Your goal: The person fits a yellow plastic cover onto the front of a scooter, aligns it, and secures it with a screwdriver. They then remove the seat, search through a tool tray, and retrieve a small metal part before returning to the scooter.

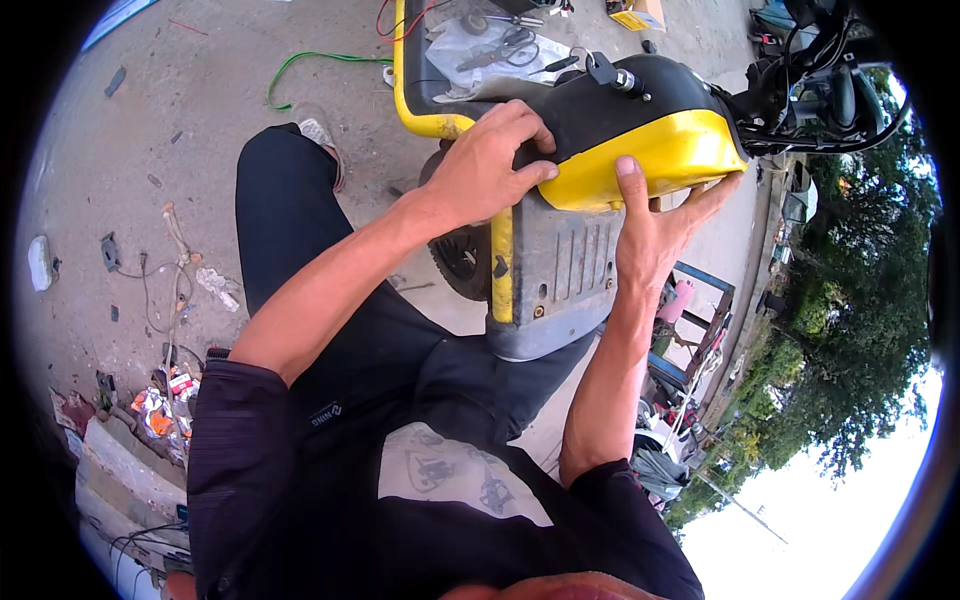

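A yellow and black scooter body (pixel 640 120) fills the upper middle of the head view. My left hand (pixel 492 165) grips the black seat edge and the yellow frame rail (pixel 501 262) at the panel's left side. My right hand (pixel 652 228) holds the yellow rear cover (pixel 680 150) from below, thumb pressed on its lower edge. A grey ribbed plastic panel (pixel 560 275) sits under the yellow cover, between both hands. My dark trousers and one sandalled foot (pixel 322 135) show at the left.
Scissors (pixel 512 45) and a plastic bag lie on the scooter's footboard. A green wire (pixel 300 65) and scraps lie on the concrete ground. Black handlebars and cables (pixel 820 80) are at the upper right. Trees, metal frames and other items stand at the right.
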The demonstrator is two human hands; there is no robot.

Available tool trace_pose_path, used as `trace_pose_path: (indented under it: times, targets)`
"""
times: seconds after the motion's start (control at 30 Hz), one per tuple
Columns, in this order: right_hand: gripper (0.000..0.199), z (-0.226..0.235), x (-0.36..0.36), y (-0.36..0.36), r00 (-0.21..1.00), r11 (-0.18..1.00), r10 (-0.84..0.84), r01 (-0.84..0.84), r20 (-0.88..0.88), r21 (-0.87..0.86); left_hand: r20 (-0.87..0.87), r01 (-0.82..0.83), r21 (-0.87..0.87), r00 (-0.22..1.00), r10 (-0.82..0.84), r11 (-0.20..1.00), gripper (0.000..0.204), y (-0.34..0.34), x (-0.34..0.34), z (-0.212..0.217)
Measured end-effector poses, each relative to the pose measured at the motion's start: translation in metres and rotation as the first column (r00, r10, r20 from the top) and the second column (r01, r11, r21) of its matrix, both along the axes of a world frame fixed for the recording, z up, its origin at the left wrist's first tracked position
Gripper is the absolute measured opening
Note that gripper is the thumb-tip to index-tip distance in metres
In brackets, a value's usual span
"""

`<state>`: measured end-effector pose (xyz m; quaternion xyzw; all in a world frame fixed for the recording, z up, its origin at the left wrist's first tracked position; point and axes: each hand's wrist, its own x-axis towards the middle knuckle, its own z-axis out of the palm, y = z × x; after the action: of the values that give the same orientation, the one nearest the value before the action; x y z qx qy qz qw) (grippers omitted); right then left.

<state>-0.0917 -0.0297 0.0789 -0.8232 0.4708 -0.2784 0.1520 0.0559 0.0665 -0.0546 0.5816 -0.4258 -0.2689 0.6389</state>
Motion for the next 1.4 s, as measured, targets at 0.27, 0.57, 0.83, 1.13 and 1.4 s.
trace_pose_path:
  times: [0.27, 0.57, 0.83, 1.13, 1.4]
  targets:
    - [0.147, -0.005, 0.028, 0.018, 0.991, 0.991, -0.131, 0.131, -0.036, -0.002, 0.036, 0.036, -0.037, 0.999, -0.034, 0.999, 0.112, -0.027, 0.023, -0.030]
    - [0.142, -0.009, 0.038, 0.023, 0.987, 0.988, -0.150, 0.152, -0.049, 0.032, -0.106, 0.220, -0.011, 0.970, -0.219, 0.976, 0.113, -0.038, 0.024, -0.034]
    - [0.138, -0.008, 0.036, 0.022, 0.987, 0.990, -0.137, 0.139, -0.080, 0.015, -0.160, 0.217, -0.028, 0.963, -0.218, 0.976, 0.116, -0.041, 0.024, -0.038]
    - [0.129, -0.008, 0.042, 0.026, 0.983, 0.987, -0.163, 0.163, -0.082, -0.003, -0.194, 0.217, -0.148, 0.950, -0.244, 0.965, 0.106, -0.044, 0.023, -0.041]
    - [0.123, -0.004, 0.041, 0.029, 0.985, 0.988, -0.148, 0.151, -0.093, 0.030, -0.006, 0.177, -0.128, 0.984, -0.179, 0.976, 0.098, -0.040, 0.030, -0.025]
